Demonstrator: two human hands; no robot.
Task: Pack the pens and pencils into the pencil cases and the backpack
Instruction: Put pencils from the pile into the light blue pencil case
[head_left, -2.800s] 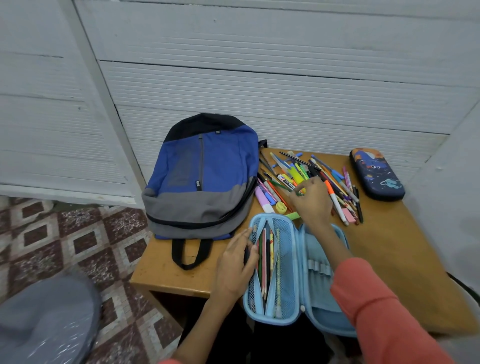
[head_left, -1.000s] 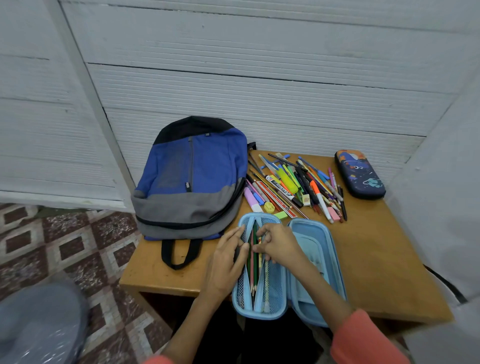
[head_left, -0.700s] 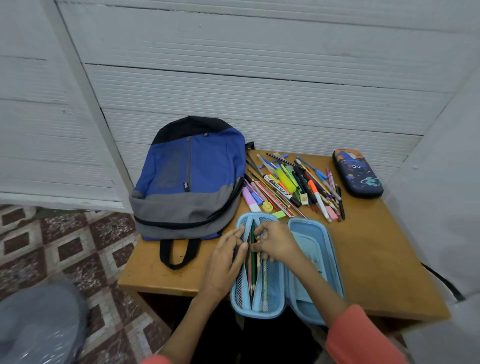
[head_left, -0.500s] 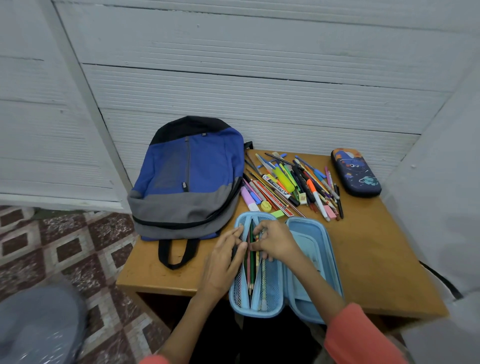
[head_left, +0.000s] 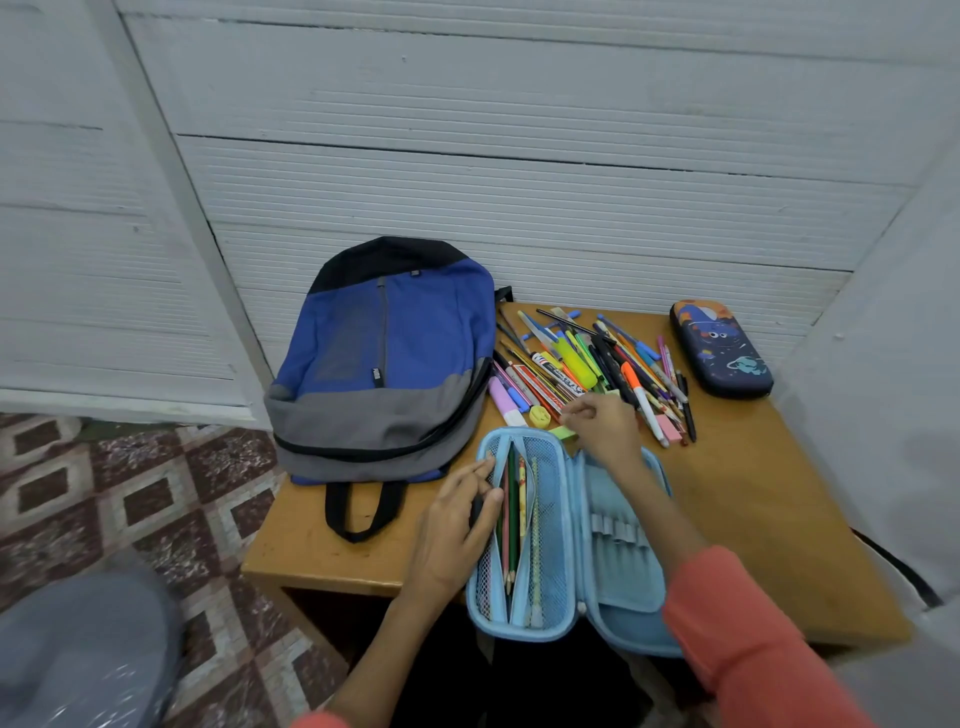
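A light blue pencil case (head_left: 618, 566) lies open at the table's front edge, with several pencils (head_left: 511, 499) in its left mesh pocket. My left hand (head_left: 457, 525) pinches that pocket's left edge and holds it apart. My right hand (head_left: 602, 431) is over the near edge of the pile of pens and pencils (head_left: 587, 364), fingers curled with thumb against fingertips; whether they hold a pen is hidden. The blue and grey backpack (head_left: 384, 364) lies flat and zipped at the left. A dark blue pencil case (head_left: 722, 353) sits closed at the back right.
The small wooden table (head_left: 753, 509) stands against a white ribbed wall (head_left: 519, 182), with another white panel close on its right. A yellow sharpener (head_left: 539, 415) lies near the pile. Patterned floor tiles (head_left: 130, 493) and a grey rounded object (head_left: 78, 649) are at the left.
My right hand left the mesh pocket of the light blue case and moved up to the pile of pens. My left hand stayed on the pocket's edge.
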